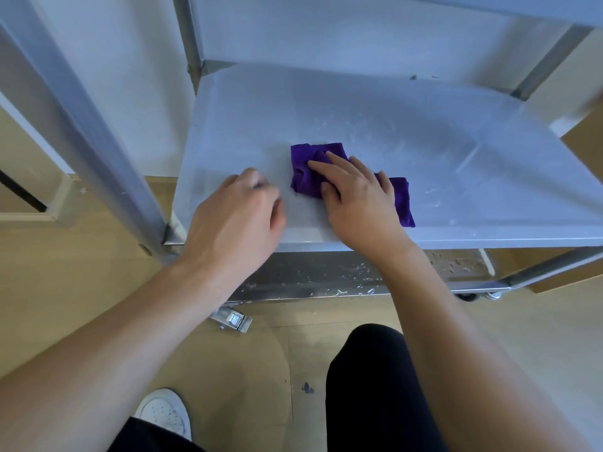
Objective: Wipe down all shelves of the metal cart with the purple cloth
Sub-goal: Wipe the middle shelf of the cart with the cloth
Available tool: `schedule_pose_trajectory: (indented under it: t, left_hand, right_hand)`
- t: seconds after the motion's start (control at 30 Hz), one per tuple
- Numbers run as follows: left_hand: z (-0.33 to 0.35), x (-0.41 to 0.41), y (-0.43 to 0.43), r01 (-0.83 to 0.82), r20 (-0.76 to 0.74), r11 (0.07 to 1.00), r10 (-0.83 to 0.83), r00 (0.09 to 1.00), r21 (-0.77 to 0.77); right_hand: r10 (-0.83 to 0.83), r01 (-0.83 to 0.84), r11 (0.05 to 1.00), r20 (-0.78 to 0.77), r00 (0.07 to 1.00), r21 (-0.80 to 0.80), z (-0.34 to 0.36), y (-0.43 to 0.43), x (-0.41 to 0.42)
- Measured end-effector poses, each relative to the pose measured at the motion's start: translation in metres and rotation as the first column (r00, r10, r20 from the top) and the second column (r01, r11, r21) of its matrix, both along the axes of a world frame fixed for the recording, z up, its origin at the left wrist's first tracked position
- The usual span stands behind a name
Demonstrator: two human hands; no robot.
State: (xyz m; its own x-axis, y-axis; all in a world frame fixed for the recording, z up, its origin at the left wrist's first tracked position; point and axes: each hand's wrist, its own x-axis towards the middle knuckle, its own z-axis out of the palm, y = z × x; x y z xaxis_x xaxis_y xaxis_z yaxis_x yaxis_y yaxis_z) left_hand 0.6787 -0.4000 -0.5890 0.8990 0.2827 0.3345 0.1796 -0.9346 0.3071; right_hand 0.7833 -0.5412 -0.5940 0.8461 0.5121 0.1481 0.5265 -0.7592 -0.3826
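Bright, even, cool light fills the view, with no hard shadows; only a soft shade lies under the right hand [355, 197]. The cart's middle shelf [440, 141] shows a pale, washed-out sheen. Wide-angle distortion bends the near left post [98, 125], and the frame's upper edges are smeared by blur.

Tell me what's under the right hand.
The purple cloth, pressed flat on the shelf by the right hand. The cloth's middle and the shelf surface beneath are covered.
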Motion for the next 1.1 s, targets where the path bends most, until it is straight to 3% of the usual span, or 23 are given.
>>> schedule_pose_trajectory:
  t: [0.17, 0.4, 0.6, 0.73, 0.9, 1.1]
  left_hand:
    - [0.007, -0.005, 0.025, -0.163, -0.042, 0.987, 0.162, 0.986, -0.012]
    - [0.008, -0.005, 0.015, -0.196, -0.136, 0.98, 0.197, 0.971, 0.025]
    - [0.003, -0.005, 0.02, -0.196, -0.081, 0.978, 0.202, 0.976, 0.075]
    - [-0.002, 0.002, 0.026, -0.199, -0.061, 0.98, 0.2, 0.978, 0.027]
    - [-0.009, 0.013, 0.041, -0.212, -0.016, 0.975, 0.211, 0.977, -0.073]
    - [-0.019, 0.017, 0.038, -0.244, 0.017, 0.968, 0.245, 0.969, -0.06]
  right_hand:
    - [0.184, -0.184, 0.983, 0.018, 0.983, -0.019, -0.001, 0.037, -0.021]
    - [0.215, -0.218, 0.975, -0.071, 0.974, -0.034, 0.002, 0.083, 0.021]
    - [0.249, -0.253, 0.966, -0.068, 0.966, -0.06, 0.006, 0.122, 0.069]
    - [0.269, -0.273, 0.96, -0.061, 0.961, -0.067, 0.005, 0.136, 0.088]
    - [0.359, -0.362, 0.93, -0.053, 0.932, -0.058, 0.004, 0.121, 0.08]
    - [0.381, -0.381, 0.925, -0.022, 0.924, 0.001, -0.004, 0.103, 0.062]
